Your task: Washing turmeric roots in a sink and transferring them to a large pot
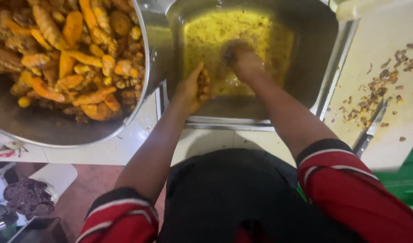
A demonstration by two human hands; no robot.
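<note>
A steel sink [325,85] holds yellow, cloudy water [233,36] with bits floating in it. My left hand [193,90] is at the sink's near edge, cupped around small orange turmeric pieces [203,85]. My right hand [244,60] is down in the water, blurred; whether it holds anything cannot be seen. At the left stands a large steel bowl [62,130] filled with several orange turmeric roots [71,49].
A pale cutting board [386,112] at the right carries brown peel scraps [377,90] and a knife [370,130]. White tiled counter [125,148] runs below the sink. A white container with dark scraps [33,193] sits on the floor at lower left. Something green [404,180] is at the right edge.
</note>
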